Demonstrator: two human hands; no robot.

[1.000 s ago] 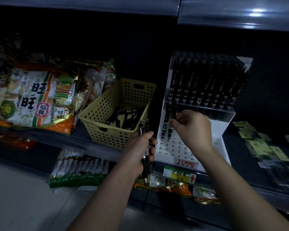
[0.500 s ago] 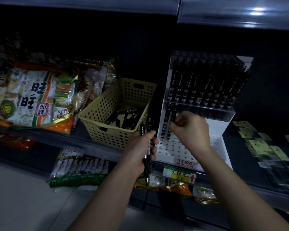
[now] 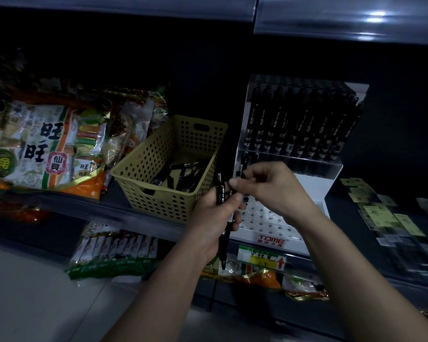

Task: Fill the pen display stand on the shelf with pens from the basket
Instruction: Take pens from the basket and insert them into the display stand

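A small bunch of black pens [image 3: 222, 213] is gripped upright in the left hand [image 3: 215, 218], the fingers wrapped around the barrels, just in front of the stand [image 3: 314, 186] and beside the basket [image 3: 158, 188]. The tips of the pens hang below the fist, over the shelf [image 3: 104, 206] edge. The right hand [image 3: 269, 188] is closed in a pinch, thumb and fingers meeting on the top of one pen in the bunch; the two hands touch at that point.

The stand is set on the shelf to the right of the basket. Its upper tier is filled with a row of black pens [image 3: 299, 124] standing tilted back. A few pens are seen at the left of the next tier, behind the right hand. The white perforated base shows many unfilled holes.

More black pens [image 3: 181, 176] are lying loose in the bottom of the basket. Snack bags [image 3: 47, 146] are stacked at the left of the shelf.
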